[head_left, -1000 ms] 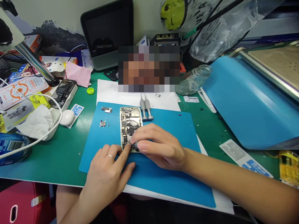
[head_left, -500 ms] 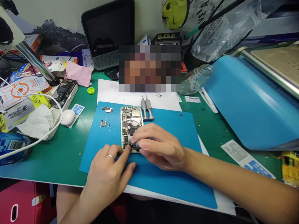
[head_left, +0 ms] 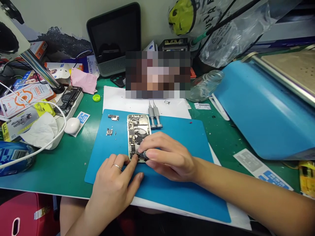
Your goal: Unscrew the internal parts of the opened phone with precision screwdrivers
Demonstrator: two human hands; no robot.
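An opened phone [head_left: 132, 131] with its inner boards showing lies on the blue mat [head_left: 172, 190]. My left hand [head_left: 115, 177] rests at its lower left corner, index fingertip on the bottom part and thumb spread away, holding nothing. Over the lower right of the phone, my right hand [head_left: 172, 157] is closed around a screwdriver [head_left: 144, 154]. Only its dark grey end shows between the fingers; the tip is hidden. Two grey screwdrivers [head_left: 154, 114] lie just beyond the phone's upper right corner. Small metal parts [head_left: 109, 131] and a bracket piece [head_left: 113, 117] lie to the left.
White paper [head_left: 113, 98] extends under the mat. A glass jar [head_left: 206, 85] lies tilted behind on the right, near a large blue-covered machine [head_left: 256, 108]. Boxes [head_left: 22, 98], another opened phone [head_left: 69, 98], a white cable [head_left: 64, 114] and a lamp stand [head_left: 41, 68] crowd the left.
The view has shifted very slightly. Both hands and the phone keep the same positions relative to each other.
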